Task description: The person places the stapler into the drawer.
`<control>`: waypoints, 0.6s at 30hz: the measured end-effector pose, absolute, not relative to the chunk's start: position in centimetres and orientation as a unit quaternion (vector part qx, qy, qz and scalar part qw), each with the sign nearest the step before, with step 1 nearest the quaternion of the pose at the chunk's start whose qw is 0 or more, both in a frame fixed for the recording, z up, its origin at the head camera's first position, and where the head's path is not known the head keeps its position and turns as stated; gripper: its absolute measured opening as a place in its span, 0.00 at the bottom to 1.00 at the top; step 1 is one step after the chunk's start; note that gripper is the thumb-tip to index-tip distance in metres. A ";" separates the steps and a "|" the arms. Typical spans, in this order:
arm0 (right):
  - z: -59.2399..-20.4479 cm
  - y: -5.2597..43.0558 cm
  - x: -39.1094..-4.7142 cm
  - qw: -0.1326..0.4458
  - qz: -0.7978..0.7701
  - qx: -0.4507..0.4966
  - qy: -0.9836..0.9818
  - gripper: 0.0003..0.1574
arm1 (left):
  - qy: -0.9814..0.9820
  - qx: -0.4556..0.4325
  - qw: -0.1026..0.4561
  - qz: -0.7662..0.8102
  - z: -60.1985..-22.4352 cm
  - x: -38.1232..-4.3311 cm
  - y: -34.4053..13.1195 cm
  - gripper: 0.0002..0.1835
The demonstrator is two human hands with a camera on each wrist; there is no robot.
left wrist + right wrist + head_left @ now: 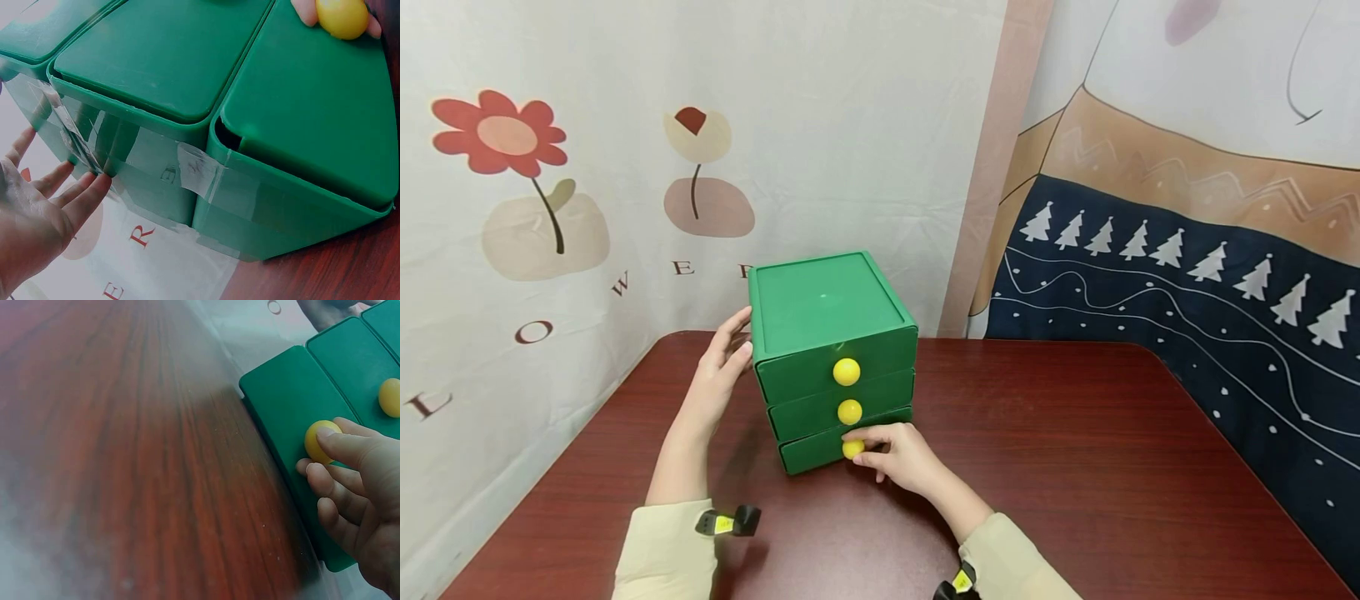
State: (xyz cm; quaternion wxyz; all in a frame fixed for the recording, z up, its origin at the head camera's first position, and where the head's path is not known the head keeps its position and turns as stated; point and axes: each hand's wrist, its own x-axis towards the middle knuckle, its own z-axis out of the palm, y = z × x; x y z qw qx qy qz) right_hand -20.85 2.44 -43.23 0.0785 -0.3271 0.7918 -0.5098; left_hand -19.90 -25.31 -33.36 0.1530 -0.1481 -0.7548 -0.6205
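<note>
A green cabinet of three stacked drawers (827, 304) stands on the table, each drawer with a round yellow knob. My right hand (904, 457) pinches the bottom drawer's knob (317, 442) between thumb and fingers. Above it, the middle knob (849, 412) and the top knob (846, 372) are untouched. The bottom drawer (312, 106) sits in its slot, with a small dark gap at its corner in the left wrist view. Against the cabinet's left side, my left hand (722, 371) rests with fingers spread and fairly straight, beside strips of clear tape (197, 169).
The dark red wooden table (1060, 450) spreads out around the cabinet. Behind it hangs a pale cloth (850, 125) printed with flowers and letters. A navy cloth with white trees (1180, 283) hangs at the right.
</note>
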 end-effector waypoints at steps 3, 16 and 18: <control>-43.2 2.3 -21.0 0.076 -0.510 -0.325 0.793 0.16 | -0.753 -0.149 0.151 -0.622 -33.4 -20.0 -25.4 0.27; -42.6 3.6 -19.9 0.076 -0.511 -0.329 0.790 0.21 | -0.756 -0.148 0.151 -0.620 -33.4 -19.9 -25.2 0.27; -42.4 4.2 -19.7 0.070 -0.501 -0.331 0.796 0.20 | -0.758 -0.146 0.150 -0.617 -33.3 -19.8 -25.3 0.27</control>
